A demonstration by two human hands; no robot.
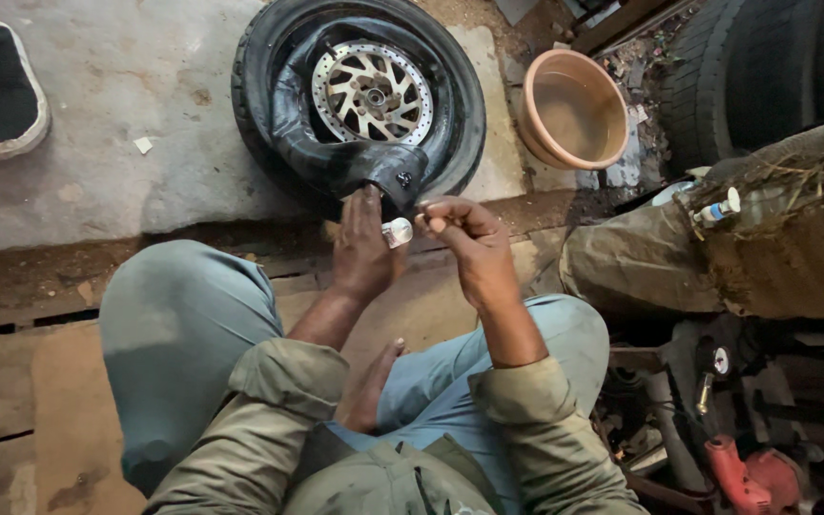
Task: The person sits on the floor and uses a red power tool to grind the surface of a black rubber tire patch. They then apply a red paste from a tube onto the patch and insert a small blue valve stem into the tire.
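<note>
Seat: the person sits low, knees apart in pale blue-grey trousers (178,329), olive jacket sleeves (269,410) nearest the camera, one bare foot (374,381) tucked between the legs.
Red tool: a red power tool (751,477) lies among dark clutter at the lower right, well apart from both hands.
Left hand: the left hand (364,250) is held flat, fingers together and pointing away, its tips touching the black inner tube (336,157); a small pale tube (398,232) sits against its thumb side.
Right hand: the right hand (469,238) is curled, thumb and forefinger pinched on something tiny just beside the pale tube; what it is cannot be told.
Inner tube: it bulges out of the motorcycle wheel (360,95), folded over the tyre's near edge, right in front of both hands.
Wheel: it lies flat on the concrete floor (116,105), silver brake disc (372,93) facing up.
Sack: a dirty brown sack (717,257) sits to the right, a small white-capped bottle (717,210) resting on it.
Basin: a terracotta-coloured basin (572,110) stands beyond the wheel on the right.
Far right: a large dark tyre (765,67) at the top corner.
</note>
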